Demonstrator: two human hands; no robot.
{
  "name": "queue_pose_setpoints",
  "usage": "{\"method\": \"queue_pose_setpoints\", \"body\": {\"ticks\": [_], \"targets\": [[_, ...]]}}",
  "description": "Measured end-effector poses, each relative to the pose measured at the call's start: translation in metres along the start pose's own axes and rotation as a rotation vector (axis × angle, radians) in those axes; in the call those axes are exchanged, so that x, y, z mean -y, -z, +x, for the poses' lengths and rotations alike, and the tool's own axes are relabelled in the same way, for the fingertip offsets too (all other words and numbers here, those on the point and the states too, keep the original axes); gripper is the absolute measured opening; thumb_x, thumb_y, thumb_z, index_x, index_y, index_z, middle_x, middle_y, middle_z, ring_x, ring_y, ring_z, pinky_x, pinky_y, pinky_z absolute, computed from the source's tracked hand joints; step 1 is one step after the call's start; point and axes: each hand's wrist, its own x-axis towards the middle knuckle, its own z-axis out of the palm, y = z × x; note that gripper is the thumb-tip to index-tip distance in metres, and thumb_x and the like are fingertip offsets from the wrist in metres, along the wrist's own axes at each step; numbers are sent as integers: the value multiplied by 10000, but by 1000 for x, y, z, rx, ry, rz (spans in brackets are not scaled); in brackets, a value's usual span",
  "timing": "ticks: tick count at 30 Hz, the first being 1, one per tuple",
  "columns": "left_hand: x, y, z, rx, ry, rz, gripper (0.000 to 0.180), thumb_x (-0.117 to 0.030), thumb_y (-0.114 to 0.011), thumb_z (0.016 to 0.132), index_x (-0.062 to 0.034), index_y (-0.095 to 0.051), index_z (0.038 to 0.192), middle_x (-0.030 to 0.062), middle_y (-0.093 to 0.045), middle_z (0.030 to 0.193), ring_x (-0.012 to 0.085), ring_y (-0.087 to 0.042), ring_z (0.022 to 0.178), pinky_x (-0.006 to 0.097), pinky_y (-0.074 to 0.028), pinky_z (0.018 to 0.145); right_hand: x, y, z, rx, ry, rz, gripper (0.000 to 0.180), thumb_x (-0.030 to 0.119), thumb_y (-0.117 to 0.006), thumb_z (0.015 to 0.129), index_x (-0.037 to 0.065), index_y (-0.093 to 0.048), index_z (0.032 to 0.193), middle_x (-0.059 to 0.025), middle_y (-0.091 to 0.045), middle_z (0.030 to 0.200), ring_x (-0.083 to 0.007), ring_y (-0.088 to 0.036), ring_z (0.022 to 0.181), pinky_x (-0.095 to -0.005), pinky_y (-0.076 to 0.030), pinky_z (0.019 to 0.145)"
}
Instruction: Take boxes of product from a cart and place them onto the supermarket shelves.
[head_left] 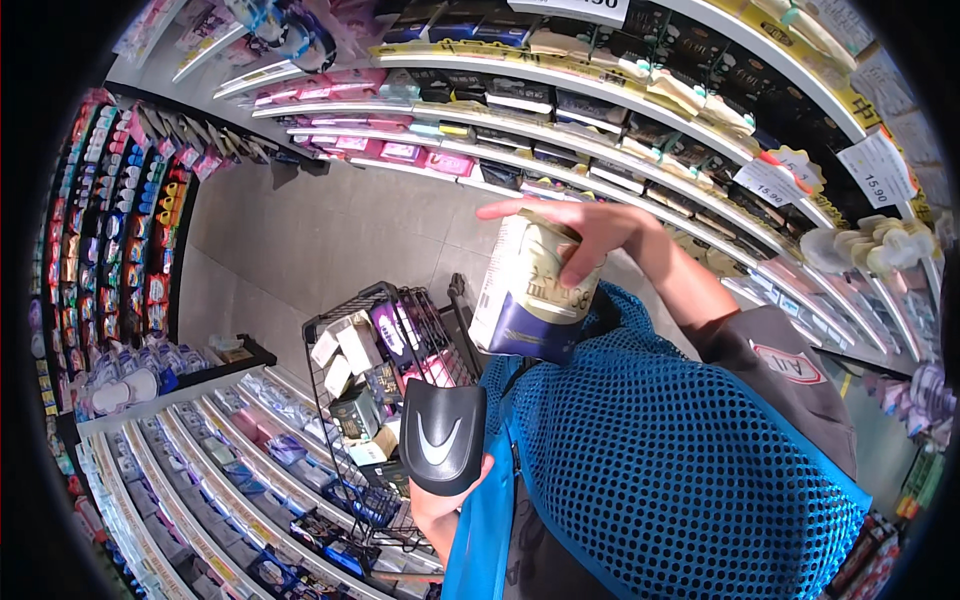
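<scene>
My right hand (590,232) grips a cream and navy blue soft package (535,300) from above. Its thumb presses the front face, while a finger stretches left across the top. The package is held up in front of my chest, over the aisle floor. Lower and to the left, my left hand (437,515) is closed on a black rounded object (443,435) with a white curved mark, whose kind I cannot make out. The object hides most of that hand's fingers. Just beyond it stands a black wire shopping cart (310,345) holding several boxes and packages, some white, some purple.
Shelves (560,75) of packaged goods with price tags curve along the far and right sides. A lower shelf unit (190,480) runs along the near left, and a rack (110,240) of small hanging goods stands farther left. Blue mesh fabric (690,450) covers my front.
</scene>
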Motion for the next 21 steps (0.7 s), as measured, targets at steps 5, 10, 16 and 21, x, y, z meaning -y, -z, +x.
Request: {"method": "queue_pose_setpoints", "body": {"ticks": [5, 10, 16, 21], "targets": [[-3, -5, 30, 41, -8, -10, 335, -47, -801, 660, -23, -614, 937, 20, -618, 775, 118, -572, 694, 279, -461, 639, 28, 6, 2, 95, 190, -320, 925, 4, -811, 523, 67, -408, 1353, -104, -580, 1193, -196, -543, 1080, -365, -434, 948], [10, 1, 24, 160, -173, 176, 447, -105, -750, 736, 42, -518, 1089, 52, -560, 796, 128, -522, 659, 262, -422, 588, 42, 9, 14, 288, 362, -548, 819, 45, -845, 514, 28, -496, 1254, -99, -588, 1176, -181, -547, 1070, -310, -441, 922], [8, -6, 33, 185, -46, -225, 517, -104, -770, 711, 45, -484, 1114, 42, -527, 720, 134, -497, 596, 271, -402, 540, 58, -7, 31, 421, 286, -628, 778, 50, -840, 552, 5, -489, 1246, -109, -596, 1162, -177, -556, 1053, -314, -451, 912], [35, 11, 29, 182, -116, 111, 392, 66, -679, 686, 21, -537, 1049, 38, -539, 729, 138, -518, 633, 286, -438, 583, 44, -15, 46, 327, 115, -531, 739, 39, -818, 584, 39, -504, 1253, -110, -606, 1155, -183, -564, 1051, -314, -452, 913]]}}
